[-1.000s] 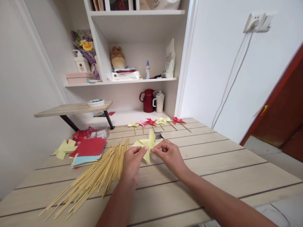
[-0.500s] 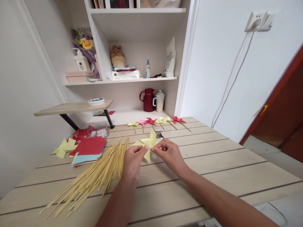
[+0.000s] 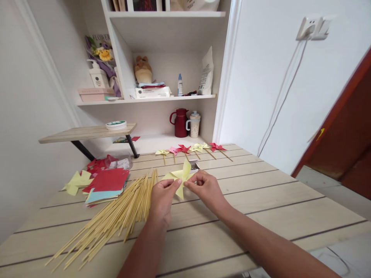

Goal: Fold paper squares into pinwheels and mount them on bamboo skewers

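Note:
A pale yellow paper pinwheel [image 3: 185, 170] is held above the table between my two hands. My left hand [image 3: 165, 195] pinches it near the middle with thumb and forefinger. From the other side, my right hand [image 3: 204, 187] has thumb and fingertips pressed together at the pinwheel's centre; any small part between them is hidden. Just behind the pinwheel stands a small open box [image 3: 193, 166], partly covered by it. To the left of my left hand lies a loose bundle of thin wooden sticks [image 3: 124, 210].
Finished pinwheels on sticks [image 3: 184, 148] lie along the table's back edge. At the left are stacked red and blue paper sheets [image 3: 108, 179], a yellow folded pinwheel [image 3: 77, 182] and a low wooden stand [image 3: 87, 132]. A red jug [image 3: 181, 123] and a cup [image 3: 194, 125] stand behind.
The view has shifted slightly, so the surroundings sit a little further left. Both hands keep nearly the same pinch on the yellow pinwheel.

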The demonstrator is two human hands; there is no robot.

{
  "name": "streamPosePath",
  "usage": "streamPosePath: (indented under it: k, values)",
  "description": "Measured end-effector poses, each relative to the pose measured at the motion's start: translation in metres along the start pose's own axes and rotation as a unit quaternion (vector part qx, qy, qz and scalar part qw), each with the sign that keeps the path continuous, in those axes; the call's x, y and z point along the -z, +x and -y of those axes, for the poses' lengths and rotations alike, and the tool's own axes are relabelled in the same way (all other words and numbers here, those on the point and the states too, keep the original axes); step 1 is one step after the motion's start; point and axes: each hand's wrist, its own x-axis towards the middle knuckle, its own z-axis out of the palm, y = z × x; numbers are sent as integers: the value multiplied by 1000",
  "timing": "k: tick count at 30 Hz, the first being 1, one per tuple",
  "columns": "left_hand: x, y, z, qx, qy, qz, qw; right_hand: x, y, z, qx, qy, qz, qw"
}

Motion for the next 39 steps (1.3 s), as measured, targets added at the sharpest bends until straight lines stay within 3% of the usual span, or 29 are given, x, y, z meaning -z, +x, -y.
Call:
streamPosePath:
  k: [8, 14, 16, 20, 23, 27, 39]
  values:
    - [-3, 0, -2, -30, 24, 9, 999, 0, -2, 2, 10, 11, 4, 1000]
    - [2, 2, -3, -27, 22, 18, 999, 16, 4, 3, 48, 38, -72, 996]
    - [3, 2, -3, -25, 23, 21, 999, 21, 7, 2, 15, 92, -42, 995]
    - [3, 1, -3, -21, 36, 23, 999, 22, 9, 3, -96, 194, 97, 971]
    - [1, -1, -2, -24, 48, 32, 998, 19, 7, 7, -81, 197, 148, 966]
    - [-1, -3, -4, -36, 59, 31, 997, 14, 5, 9, -66, 159, 140, 975]
    - [-5, -8, -7, -42, 59, 38, 997, 7, 4, -3, -78, 168, 115, 976]
